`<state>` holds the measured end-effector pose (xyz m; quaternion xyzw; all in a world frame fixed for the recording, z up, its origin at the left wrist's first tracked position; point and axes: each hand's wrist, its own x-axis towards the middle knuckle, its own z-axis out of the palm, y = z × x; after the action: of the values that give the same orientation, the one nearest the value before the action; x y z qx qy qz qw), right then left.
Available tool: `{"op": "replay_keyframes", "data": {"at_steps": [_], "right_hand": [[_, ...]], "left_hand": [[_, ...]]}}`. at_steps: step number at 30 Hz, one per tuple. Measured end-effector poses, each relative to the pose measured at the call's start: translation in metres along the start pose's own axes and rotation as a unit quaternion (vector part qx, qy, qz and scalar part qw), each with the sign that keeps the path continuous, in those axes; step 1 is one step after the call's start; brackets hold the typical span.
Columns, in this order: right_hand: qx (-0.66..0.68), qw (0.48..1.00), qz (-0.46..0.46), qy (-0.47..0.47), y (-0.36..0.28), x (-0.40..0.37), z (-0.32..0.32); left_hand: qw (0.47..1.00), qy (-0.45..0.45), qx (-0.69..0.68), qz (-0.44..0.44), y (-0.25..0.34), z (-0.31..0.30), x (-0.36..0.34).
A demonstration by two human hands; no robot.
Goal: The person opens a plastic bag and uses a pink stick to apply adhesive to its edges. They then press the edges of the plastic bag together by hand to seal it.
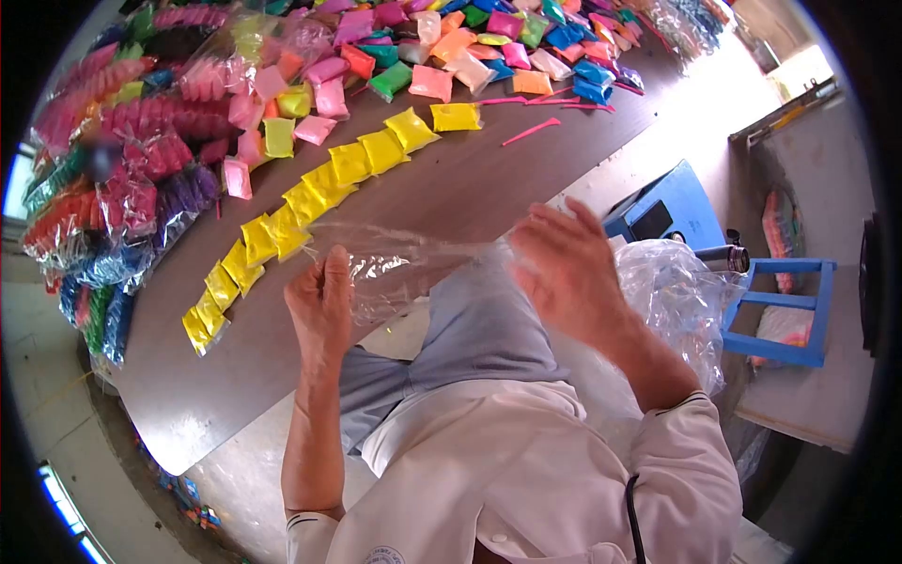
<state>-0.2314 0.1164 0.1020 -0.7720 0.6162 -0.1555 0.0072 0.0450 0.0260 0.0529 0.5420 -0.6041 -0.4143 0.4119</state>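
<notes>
A clear plastic bag (pixel 381 282) stretches between my hands above the near edge of the table. My left hand (pixel 319 301) is closed on one end of it, thumb uppermost. The other end reaches the fingertips of my right hand (pixel 568 268), which is smeared by motion, so I cannot tell its grip. Beyond my left hand, a curved row of overlapping yellow packets (pixel 305 199) lies on the brown table (pixel 442 193). One yellow packet (pixel 456 117) sits a little apart at the row's far end.
Heaps of colourful packets (pixel 451 56) cover the far side, with bundled bags (pixel 132 179) at the left. Thin pink sticks (pixel 531 132) lie near the heap. To my right are a blue box (pixel 672 202), a large clear plastic bag (pixel 672 291) and a blue frame (pixel 817 315).
</notes>
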Motion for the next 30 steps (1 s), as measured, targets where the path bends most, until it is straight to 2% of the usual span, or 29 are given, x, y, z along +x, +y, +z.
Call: {"op": "replay_keyframes", "data": {"at_steps": [2, 4, 6, 8, 9, 11, 12, 13, 15, 19, 21, 25, 27, 30], "right_hand": [[0.039, 0.998, 0.042, 0.022, 0.030, 0.014, 0.002], [0.119, 0.984, 0.130, 0.013, 0.053, 0.027, 0.007], [0.261, 0.937, 0.229, 0.028, 0.087, 0.049, 0.018], [0.228, 0.934, 0.269, 0.058, 0.130, 0.070, 0.032], [0.227, 0.935, 0.268, 0.056, 0.144, 0.076, 0.041], [0.172, 0.952, 0.200, 0.153, 0.167, 0.084, 0.059], [0.101, 0.972, 0.148, 0.154, 0.172, 0.088, 0.064], [0.102, 0.972, 0.146, 0.152, 0.175, 0.088, 0.069], [-0.080, 0.992, 0.047, 0.087, 0.176, 0.088, 0.077], [-0.105, 0.990, 0.073, 0.057, 0.155, 0.077, 0.089], [-0.095, 0.985, 0.115, 0.084, 0.144, 0.070, 0.091], [-0.082, 0.986, 0.099, 0.102, 0.138, 0.060, 0.090], [-0.086, 0.991, 0.103, -0.017, 0.135, 0.062, 0.073], [-0.026, 0.992, 0.118, 0.021, 0.123, 0.065, 0.062]], "left_hand": [[1.000, 0.004, -0.015, -0.003, -0.009, -0.001, 0.001], [1.000, 0.007, 0.000, -0.018, -0.016, -0.003, 0.001], [1.000, 0.014, -0.004, -0.018, -0.019, -0.002, 0.000], [1.000, 0.023, -0.008, -0.018, -0.027, -0.002, 0.001], [0.999, 0.020, -0.019, -0.029, -0.034, -0.003, 0.002], [0.998, 0.018, -0.031, -0.042, -0.037, -0.003, 0.003], [0.998, 0.017, -0.030, -0.046, -0.036, -0.003, 0.004], [0.998, 0.017, -0.029, -0.050, -0.035, -0.003, 0.004], [0.997, 0.021, -0.034, -0.058, -0.034, -0.002, 0.004], [0.997, 0.023, -0.017, -0.065, -0.036, -0.002, 0.005], [0.998, 0.023, -0.024, -0.057, -0.038, -0.001, 0.003], [0.999, 0.026, -0.007, -0.045, -0.032, 0.000, 0.000], [0.999, 0.022, -0.008, -0.047, -0.029, 0.000, 0.000], [0.998, 0.021, -0.011, -0.050, -0.028, 0.001, 0.000]]}}
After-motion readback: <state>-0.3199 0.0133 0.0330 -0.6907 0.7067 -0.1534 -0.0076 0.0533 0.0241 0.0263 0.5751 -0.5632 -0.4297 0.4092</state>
